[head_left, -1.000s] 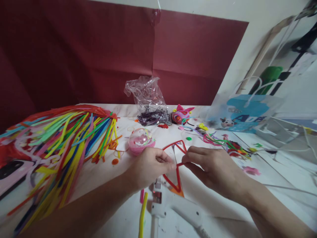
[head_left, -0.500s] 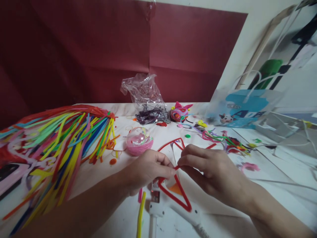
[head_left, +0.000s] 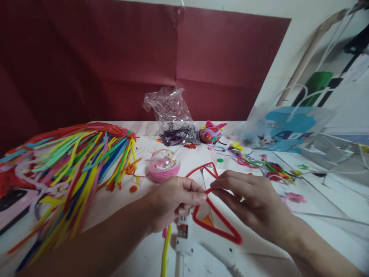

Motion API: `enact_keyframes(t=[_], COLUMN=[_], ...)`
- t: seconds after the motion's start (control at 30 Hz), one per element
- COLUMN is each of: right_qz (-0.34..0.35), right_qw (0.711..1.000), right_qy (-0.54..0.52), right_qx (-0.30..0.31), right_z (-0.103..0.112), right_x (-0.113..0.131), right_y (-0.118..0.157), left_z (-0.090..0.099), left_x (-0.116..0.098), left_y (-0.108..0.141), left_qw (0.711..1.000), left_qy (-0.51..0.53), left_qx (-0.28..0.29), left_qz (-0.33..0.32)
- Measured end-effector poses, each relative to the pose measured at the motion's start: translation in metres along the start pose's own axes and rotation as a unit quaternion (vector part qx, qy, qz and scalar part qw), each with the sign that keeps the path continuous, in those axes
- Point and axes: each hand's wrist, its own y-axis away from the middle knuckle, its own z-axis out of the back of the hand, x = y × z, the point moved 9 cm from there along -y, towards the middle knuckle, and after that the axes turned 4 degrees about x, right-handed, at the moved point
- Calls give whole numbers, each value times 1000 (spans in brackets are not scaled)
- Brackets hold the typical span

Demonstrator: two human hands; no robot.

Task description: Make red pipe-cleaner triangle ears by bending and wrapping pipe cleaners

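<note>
Between my two hands is a red pipe cleaner (head_left: 217, 227), bent into angular loops. My left hand (head_left: 175, 200) pinches it near its middle with thumb and fingers. Close beside it, my right hand (head_left: 248, 196) grips a short stretch of the same red stem. One pointed loop hangs below toward me; another red angular loop (head_left: 211, 166) shows beyond my fingers, and whether the two are joined is hidden. Behind my left hand sits a clear ball with pink stems coiled around its lower half (head_left: 164, 171).
Bundled colourful pipe cleaners (head_left: 83, 161) spread over the left side. At the back stand a clear plastic bag (head_left: 170, 107) and a pink eared figure (head_left: 211, 132). A blue-and-white carrier bag (head_left: 288, 129) is at right. A white power strip (head_left: 184, 244) and a yellow stem (head_left: 166, 252) lie in front.
The lower red loop has swung to the right and widened between my hands. Both hands keep their pinch on the stem. The whole view has shifted slightly.
</note>
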Motion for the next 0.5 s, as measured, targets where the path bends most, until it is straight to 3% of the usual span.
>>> enact_keyframes(t=[0.3,0.5], right_qz=[-28,-146], right_qw=[999,975], right_qy=[-29,-167], right_qx=[-1,-25], right_z=[2,1], right_x=[-3,-20], right_y=[2,2], left_z=[-2,-1], left_x=[-1,-11], left_y=[1,2], left_qw=[1000,997], left_qy=[-5,21], left_qx=[7,-17], left_qz=[1,-69])
